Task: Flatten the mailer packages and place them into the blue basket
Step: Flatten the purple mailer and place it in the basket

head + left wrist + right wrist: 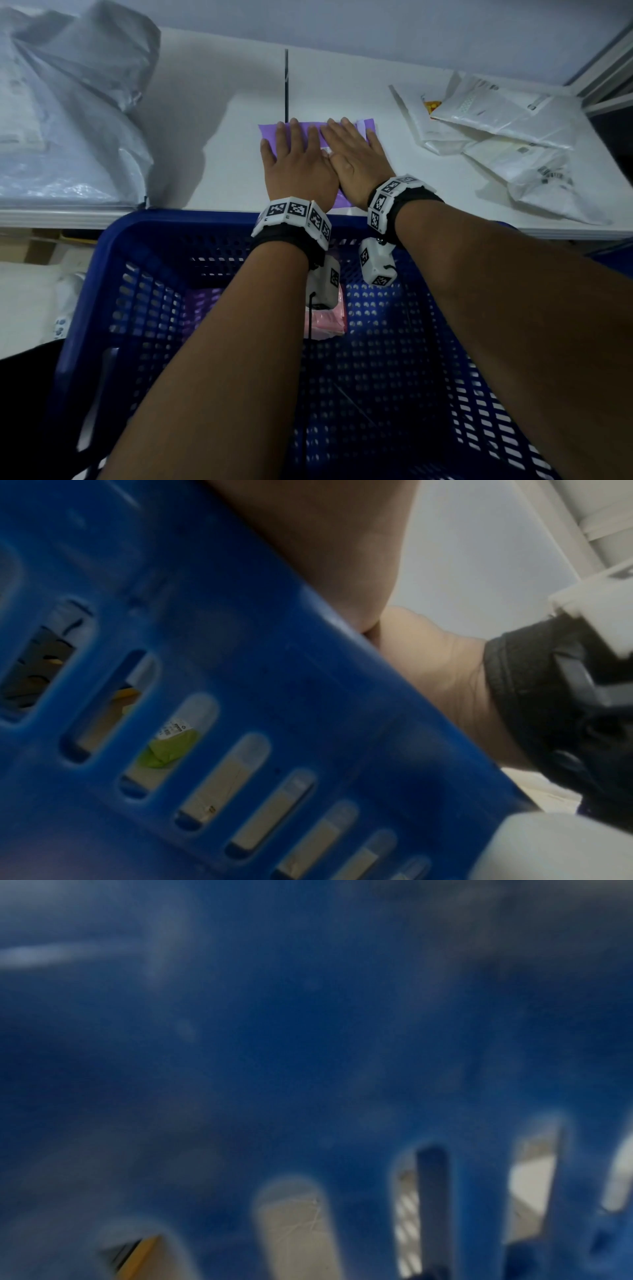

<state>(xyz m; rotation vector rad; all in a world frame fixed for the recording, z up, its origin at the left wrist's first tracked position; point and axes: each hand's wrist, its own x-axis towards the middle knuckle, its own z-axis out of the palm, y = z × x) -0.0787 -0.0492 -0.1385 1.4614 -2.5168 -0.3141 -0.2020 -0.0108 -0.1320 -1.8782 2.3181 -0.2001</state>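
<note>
Mailer packages are spread along the white counter (222,113), and the account runs from the left end of it. At the far left a large crumpled grey plastic bag (68,102) lies heaped on the counter. Near the middle a purple mailer (270,132) lies flat on the counter close to its near edge. The left hand (296,164) presses down on it, palm flat, fingers (294,132) straight and spread wide, holding nothing. Just beside it, touching at the thumbs, the right hand (356,161) presses the same mailer, its fingers (346,128) also straight and laid flat, angled a little toward the left. Both wrists carry white marker-covered bands with small cameras hanging beneath. Further right, well apart from the hands, a loose pile of white mailers (496,137) lies wrinkled and overlapping on the counter.

Below the counter's edge, under both forearms, stands the blue basket (130,274), its slotted walls open at the top. Inside it a pink mailer (329,322) lies on the bottom, and a purple package (202,301) shows beside it to the left. The left wrist view shows the basket's rim (240,669) close up with the heel of the hand above it; the right wrist view is blurred blue plastic (308,1042).
</note>
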